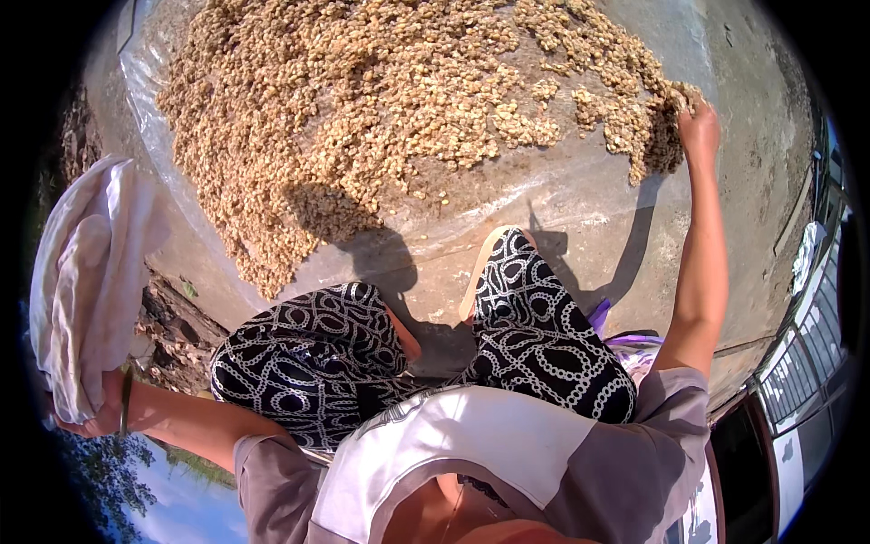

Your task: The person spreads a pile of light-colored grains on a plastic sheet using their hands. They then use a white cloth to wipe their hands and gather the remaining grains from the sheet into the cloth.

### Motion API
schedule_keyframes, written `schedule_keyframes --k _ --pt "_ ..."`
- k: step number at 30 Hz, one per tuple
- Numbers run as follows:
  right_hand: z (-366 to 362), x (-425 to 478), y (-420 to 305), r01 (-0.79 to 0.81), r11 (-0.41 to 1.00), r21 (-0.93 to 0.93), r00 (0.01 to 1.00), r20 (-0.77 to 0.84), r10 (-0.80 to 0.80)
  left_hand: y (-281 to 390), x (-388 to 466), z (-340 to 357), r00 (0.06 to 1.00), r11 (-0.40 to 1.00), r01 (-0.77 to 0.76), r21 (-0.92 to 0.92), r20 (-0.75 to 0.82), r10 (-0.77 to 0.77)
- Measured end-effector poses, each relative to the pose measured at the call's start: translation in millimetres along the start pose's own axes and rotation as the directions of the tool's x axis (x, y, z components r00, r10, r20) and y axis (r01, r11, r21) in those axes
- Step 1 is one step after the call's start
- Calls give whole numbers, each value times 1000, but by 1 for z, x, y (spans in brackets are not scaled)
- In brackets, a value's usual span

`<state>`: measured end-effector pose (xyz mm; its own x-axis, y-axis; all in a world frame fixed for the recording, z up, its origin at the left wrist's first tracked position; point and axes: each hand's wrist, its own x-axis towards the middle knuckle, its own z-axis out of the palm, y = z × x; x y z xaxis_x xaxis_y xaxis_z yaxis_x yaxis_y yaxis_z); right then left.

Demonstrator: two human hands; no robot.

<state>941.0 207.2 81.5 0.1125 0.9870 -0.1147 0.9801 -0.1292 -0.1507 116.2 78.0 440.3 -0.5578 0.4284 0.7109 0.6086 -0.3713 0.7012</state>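
My left hand (102, 408) grips a crumpled white cloth (88, 272), raised out at the left side; a dark bangle is on that wrist. My right hand (700, 126) reaches to the right end of a wide spread of small tan, bean-like or dried-fruit pieces (380, 95). Its fingers are curled about a clump (680, 98) of these pieces, and the fingertips are partly hidden. The pieces lie in a thick, sticky-looking layer, with thinner patches near the middle right. My right arm's shadow falls across the ground towards the clump.
Clear plastic sheeting (146, 115) shows along the left side of the spread, over concrete ground (754, 156). My legs in patterned trousers are bent before me. A purple and white item (632, 347) lies beside my right thigh. Rough soil (170, 319) borders the left; a barred structure (809, 340) stands at right.
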Motion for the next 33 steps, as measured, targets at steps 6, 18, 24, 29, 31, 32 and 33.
schedule_keyframes --k 6,18,24,29,31,32,33 --pt "32 8 -234 553 833 3 826 124 -549 19 11 -37 559 391 -827 404 658 504" --pt "75 -110 -403 816 572 80 522 324 -789 39 -8 -117 891 675 -452 584 330 312" --pt "52 -162 -273 774 627 81 533 452 -716 36 1 -151 772 614 -584 531 598 217" --pt "-3 -152 -237 550 835 -20 688 578 -440 42 -40 -146 855 619 -491 613 478 204" --pt "-22 -131 -269 641 767 14 656 510 -557 36 -54 -137 828 620 -536 573 498 256" --pt "-24 -119 -287 687 726 31 628 476 -615 36 -60 -133 812 615 -561 554 512 280" --pt "-20 -105 -310 730 684 20 615 417 -669 32 -66 -128 815 612 -560 559 502 288"
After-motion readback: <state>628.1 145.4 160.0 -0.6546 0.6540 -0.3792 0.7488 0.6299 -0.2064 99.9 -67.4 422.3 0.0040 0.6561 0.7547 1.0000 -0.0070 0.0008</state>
